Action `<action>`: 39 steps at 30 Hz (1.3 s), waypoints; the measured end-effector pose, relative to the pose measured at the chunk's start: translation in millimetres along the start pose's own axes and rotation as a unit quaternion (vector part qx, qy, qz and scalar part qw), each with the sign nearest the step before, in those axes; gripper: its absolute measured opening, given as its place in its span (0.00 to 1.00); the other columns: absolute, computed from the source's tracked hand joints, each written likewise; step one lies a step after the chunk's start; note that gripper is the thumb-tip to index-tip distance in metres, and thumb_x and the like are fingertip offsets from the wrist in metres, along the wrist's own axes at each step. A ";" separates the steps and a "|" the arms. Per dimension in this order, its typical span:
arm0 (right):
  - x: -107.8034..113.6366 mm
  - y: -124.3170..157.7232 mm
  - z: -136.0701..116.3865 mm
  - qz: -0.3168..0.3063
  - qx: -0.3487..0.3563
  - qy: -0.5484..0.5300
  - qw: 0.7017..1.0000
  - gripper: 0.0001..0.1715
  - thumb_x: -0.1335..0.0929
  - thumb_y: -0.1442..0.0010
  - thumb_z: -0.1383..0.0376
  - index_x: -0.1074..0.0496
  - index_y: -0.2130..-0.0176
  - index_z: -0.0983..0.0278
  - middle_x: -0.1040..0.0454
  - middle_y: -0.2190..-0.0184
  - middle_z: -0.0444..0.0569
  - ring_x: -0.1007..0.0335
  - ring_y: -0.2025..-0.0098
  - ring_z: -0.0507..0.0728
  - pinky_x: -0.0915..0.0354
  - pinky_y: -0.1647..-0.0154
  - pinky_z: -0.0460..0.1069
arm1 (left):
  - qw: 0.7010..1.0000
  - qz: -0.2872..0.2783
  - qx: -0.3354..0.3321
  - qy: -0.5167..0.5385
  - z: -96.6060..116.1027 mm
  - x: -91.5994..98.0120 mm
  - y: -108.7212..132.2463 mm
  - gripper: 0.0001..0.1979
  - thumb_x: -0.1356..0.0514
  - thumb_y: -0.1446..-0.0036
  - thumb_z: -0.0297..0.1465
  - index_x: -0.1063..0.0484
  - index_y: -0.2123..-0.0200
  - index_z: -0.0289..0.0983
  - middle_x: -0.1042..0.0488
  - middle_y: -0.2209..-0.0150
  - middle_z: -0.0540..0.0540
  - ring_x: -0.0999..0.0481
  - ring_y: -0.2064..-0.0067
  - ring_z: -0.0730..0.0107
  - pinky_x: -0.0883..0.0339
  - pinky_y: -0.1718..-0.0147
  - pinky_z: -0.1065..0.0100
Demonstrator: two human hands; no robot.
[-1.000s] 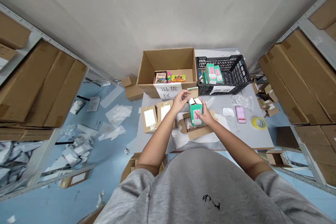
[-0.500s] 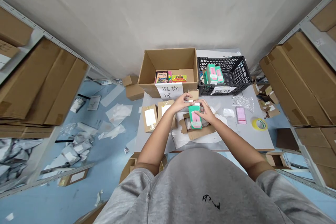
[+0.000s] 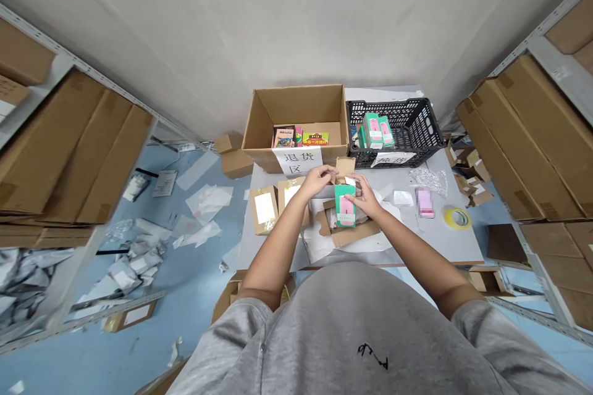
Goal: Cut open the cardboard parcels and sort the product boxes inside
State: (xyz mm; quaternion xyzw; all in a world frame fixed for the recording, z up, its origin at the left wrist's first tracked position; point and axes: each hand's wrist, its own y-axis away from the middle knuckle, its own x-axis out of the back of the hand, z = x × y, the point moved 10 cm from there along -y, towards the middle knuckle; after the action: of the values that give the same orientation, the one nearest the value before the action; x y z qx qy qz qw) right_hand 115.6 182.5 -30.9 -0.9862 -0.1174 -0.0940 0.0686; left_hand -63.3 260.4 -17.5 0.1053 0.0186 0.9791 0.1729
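Observation:
A small green and pink product box [image 3: 345, 211] stands on end over an opened brown shipping carton [image 3: 348, 233] on the grey table [image 3: 417, 241]. My right hand [image 3: 365, 197] grips the box at its upper right side. My left hand [image 3: 319, 178] pinches the box's raised brown top flap [image 3: 344, 166] from the left. Both hands are closed on the box.
A large open cardboard box [image 3: 296, 117] with colourful packs and a paper label stands at the back. Beside it is a black crate [image 3: 407, 126] holding similar green boxes. Two flat brown parcels [image 3: 265, 207], a pink item [image 3: 425, 202] and a yellow tape roll [image 3: 458, 217] lie on the table. Shelves of cartons flank both sides.
The green box's top flap was pressed down half a second ago and now stands up again. Both hands stayed on the box, which tilted slightly more upright.

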 end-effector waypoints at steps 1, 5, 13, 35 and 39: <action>0.9 -0.5 0.3 0.002 -0.002 -0.007 1.000 0.39 0.23 0.34 0.44 0.33 0.32 0.52 0.35 0.33 0.57 0.25 0.38 0.68 0.19 0.57 0.55 | 1.000 0.008 0.005 0.015 -3.4 0.2 0.3 0.15 0.38 0.41 0.31 0.16 0.54 0.36 0.14 0.51 0.42 0.17 0.56 0.65 0.22 0.56 0.66; 2.6 -1.6 -0.5 0.002 -0.008 -0.011 1.000 0.40 0.23 0.36 0.43 0.32 0.32 0.51 0.34 0.34 0.57 0.24 0.40 0.68 0.19 0.57 0.55 | 0.998 0.016 0.018 0.049 -12.0 -1.1 3.1 0.16 0.37 0.39 0.34 0.16 0.51 0.37 0.15 0.48 0.41 0.18 0.53 0.63 0.21 0.56 0.66; -0.2 -1.2 -1.5 0.008 -0.009 -0.003 1.000 0.36 0.23 0.37 0.41 0.28 0.39 0.53 0.32 0.37 0.57 0.25 0.40 0.68 0.19 0.55 0.57 | 0.994 0.010 0.024 0.110 -10.3 -3.1 3.8 0.22 0.35 0.33 0.52 0.23 0.50 0.41 0.21 0.46 0.40 0.19 0.49 0.59 0.20 0.55 0.61; -7.9 -21.0 -8.7 0.034 -0.003 -0.028 0.999 0.59 0.34 0.28 0.32 0.59 0.15 0.50 0.29 0.29 0.58 0.23 0.38 0.64 0.28 0.31 0.64 | 0.997 0.033 -0.067 -0.035 23.4 -13.8 -3.5 0.30 0.44 0.25 0.57 0.12 0.49 0.41 0.15 0.49 0.40 0.20 0.43 0.52 0.30 0.37 0.54; -7.2 -20.5 -5.1 0.032 -0.010 -0.041 0.999 0.56 0.32 0.28 0.35 0.55 0.16 0.49 0.29 0.29 0.58 0.21 0.39 0.65 0.26 0.33 0.64 | 0.996 -0.006 -0.089 -0.016 29.4 -13.4 -2.4 0.28 0.41 0.27 0.56 0.12 0.50 0.41 0.14 0.47 0.40 0.19 0.41 0.51 0.30 0.35 0.53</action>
State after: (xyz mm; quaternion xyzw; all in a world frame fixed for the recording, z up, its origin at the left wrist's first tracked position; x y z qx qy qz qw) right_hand 102.8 199.9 -25.1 -0.9932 -0.0877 -0.0522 0.0568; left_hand -43.9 258.1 8.4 0.1051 -0.0705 0.9741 0.1876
